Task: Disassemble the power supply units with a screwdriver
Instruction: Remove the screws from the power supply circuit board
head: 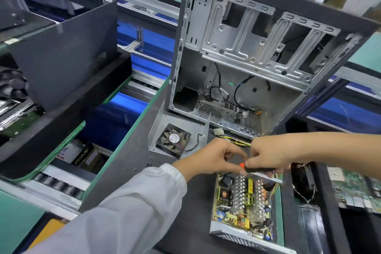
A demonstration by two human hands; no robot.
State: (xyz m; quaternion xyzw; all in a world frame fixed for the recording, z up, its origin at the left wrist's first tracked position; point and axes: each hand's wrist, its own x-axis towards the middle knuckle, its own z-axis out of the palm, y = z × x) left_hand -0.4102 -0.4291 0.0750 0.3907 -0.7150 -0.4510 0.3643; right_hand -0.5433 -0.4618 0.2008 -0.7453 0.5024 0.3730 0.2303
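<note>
An opened power supply unit [243,202] lies on the dark mat at the lower right, its circuit board, heat sink and coils exposed. Its removed metal cover [160,128], with a black fan [173,140] fixed in it, lies just behind. My right hand [268,154] grips a screwdriver [259,169] with a black handle and orange end cap, held level above the unit's far edge. My left hand [214,156] is beside it, fingers curled, fingertips at the orange cap. A yellow-and-black cable bundle [233,140] with a white plug runs behind the hands.
An empty computer case [257,57] stands open right behind the work spot. Several small screws [148,164] lie loose on the mat. A black side panel [61,57] leans at the left over a roller conveyor. Circuit boards [354,189] sit at the far right.
</note>
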